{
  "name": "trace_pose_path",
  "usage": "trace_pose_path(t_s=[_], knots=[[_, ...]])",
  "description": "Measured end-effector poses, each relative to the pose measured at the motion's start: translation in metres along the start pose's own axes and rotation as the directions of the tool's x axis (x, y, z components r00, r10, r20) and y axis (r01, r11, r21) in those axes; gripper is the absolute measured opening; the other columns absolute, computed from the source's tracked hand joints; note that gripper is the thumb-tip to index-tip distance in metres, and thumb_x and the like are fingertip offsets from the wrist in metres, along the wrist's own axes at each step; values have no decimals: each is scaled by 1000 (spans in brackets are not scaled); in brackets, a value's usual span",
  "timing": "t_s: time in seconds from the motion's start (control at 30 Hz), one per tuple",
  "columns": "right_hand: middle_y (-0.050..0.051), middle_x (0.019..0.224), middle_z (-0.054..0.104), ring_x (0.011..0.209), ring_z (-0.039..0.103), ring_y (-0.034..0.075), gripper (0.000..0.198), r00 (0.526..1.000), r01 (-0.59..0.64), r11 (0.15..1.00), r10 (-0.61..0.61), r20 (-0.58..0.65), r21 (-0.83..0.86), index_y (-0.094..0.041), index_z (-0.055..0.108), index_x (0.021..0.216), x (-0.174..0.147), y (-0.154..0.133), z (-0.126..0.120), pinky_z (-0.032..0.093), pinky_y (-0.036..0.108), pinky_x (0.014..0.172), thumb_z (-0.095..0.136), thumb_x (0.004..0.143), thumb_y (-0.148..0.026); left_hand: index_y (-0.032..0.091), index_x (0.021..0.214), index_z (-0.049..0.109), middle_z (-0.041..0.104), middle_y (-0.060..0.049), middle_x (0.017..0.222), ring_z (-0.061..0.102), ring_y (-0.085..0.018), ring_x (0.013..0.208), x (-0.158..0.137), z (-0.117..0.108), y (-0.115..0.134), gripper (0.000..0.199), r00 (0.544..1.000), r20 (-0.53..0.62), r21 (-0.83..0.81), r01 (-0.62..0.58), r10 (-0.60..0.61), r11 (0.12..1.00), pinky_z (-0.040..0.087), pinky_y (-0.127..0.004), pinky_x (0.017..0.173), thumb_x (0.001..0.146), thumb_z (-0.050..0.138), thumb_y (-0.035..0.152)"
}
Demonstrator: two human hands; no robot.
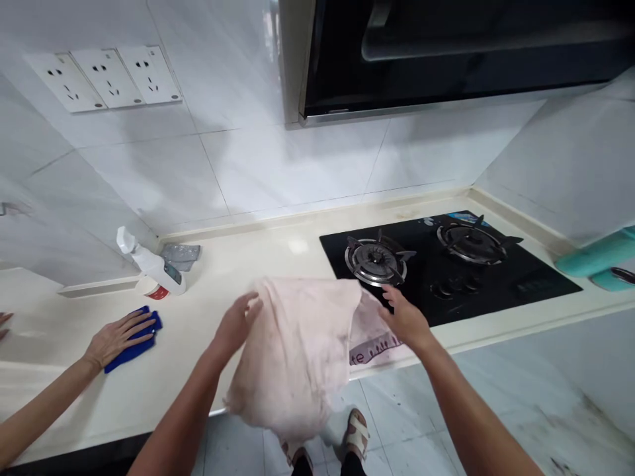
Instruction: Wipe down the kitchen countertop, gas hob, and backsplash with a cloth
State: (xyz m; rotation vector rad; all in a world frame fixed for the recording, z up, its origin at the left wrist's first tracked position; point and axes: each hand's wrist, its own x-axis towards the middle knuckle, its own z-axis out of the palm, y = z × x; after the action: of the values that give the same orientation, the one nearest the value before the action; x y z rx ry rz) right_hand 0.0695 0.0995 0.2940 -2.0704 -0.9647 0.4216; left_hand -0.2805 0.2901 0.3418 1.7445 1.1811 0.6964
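Observation:
A pale pink towel [297, 344], with faint stains and a purple band of lettering on its right part, hangs over the counter's front edge. Its lower end is blurred. My left hand [239, 325] is closed at the towel's upper left corner, its fingertips against the fabric. At the towel's right side, my right hand [407, 322] has its thumb and fingers apart, close to the cloth's edge and in front of the near burner. The black gas hob [426, 291] lies just beyond that hand.
At left, another person's hand [119, 338] presses a blue cloth [129, 354] on the pale counter [223, 261]. A white spray bottle [156, 266], a paper cup [149, 288] and a grey packet [182, 255] stand near the wall. Teal rolls [598, 254] lie at right; a range hood [446, 59] hangs above.

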Motion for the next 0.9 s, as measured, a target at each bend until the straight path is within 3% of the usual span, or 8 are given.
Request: trace_pose_path(t_s=[0.1,0.2,0.3,0.47,0.57,0.63,0.77,0.9], knots=[[16,146,52,134,49,32,54,983,178,941,-180,17,-287,-23,54,138,-28,30,45,38,56,111,44,92,-50,15,135,56,59,-18,141,53,-33,133,-26,37,-65,57,970,-47,423,-198,239,884,42,-54,110,89,54,48],[10,165,25,152,21,37,61,973,226,828,-166,162,-512,-33,44,149,-46,36,88,23,66,116,43,94,-60,23,151,40,37,-16,160,31,-37,149,-63,72,-100,67,891,243,608,-447,383,656,37,-57,113,91,57,44],[12,169,12,154,5,41,67,974,201,743,-81,212,-638,-32,38,154,-37,25,122,11,68,117,42,95,-63,31,156,32,19,-15,167,17,-45,152,-69,97,-103,95,827,464,628,-560,316,541,25,-69,115,76,74,61],[18,168,10,154,-3,40,72,972,236,705,-157,177,-669,-17,33,156,-42,3,160,7,65,120,41,97,-58,30,155,32,17,-19,167,12,-49,152,-41,110,-99,109,821,504,619,-561,269,550,18,-75,114,65,74,76],[20,167,12,155,0,38,64,972,225,746,-213,95,-627,-11,33,156,-78,0,172,14,62,120,37,101,-44,26,150,40,22,-19,165,13,-47,152,-44,108,-100,92,787,520,577,-610,332,543,20,-72,116,73,76,63],[21,165,20,155,6,35,58,971,212,791,-238,31,-574,-9,36,153,-107,7,172,19,59,121,35,102,-37,24,140,51,29,-17,163,18,-42,152,-55,106,-100,64,747,548,516,-657,377,551,25,-65,117,83,73,43],[18,142,56,140,43,29,43,954,270,907,-297,-36,-324,-14,57,135,-159,29,156,37,52,114,35,102,-31,22,114,62,61,-11,137,49,-30,134,-84,104,-102,24,674,570,275,-695,469,664,40,-52,110,90,57,20],[10,109,72,104,66,22,37,998,65,997,-65,6,51,-20,65,116,-191,10,135,54,38,93,38,102,-41,20,105,63,72,-7,97,65,-22,90,-100,99,-101,20,766,496,150,-539,408,829,52,-37,83,93,51,30]])
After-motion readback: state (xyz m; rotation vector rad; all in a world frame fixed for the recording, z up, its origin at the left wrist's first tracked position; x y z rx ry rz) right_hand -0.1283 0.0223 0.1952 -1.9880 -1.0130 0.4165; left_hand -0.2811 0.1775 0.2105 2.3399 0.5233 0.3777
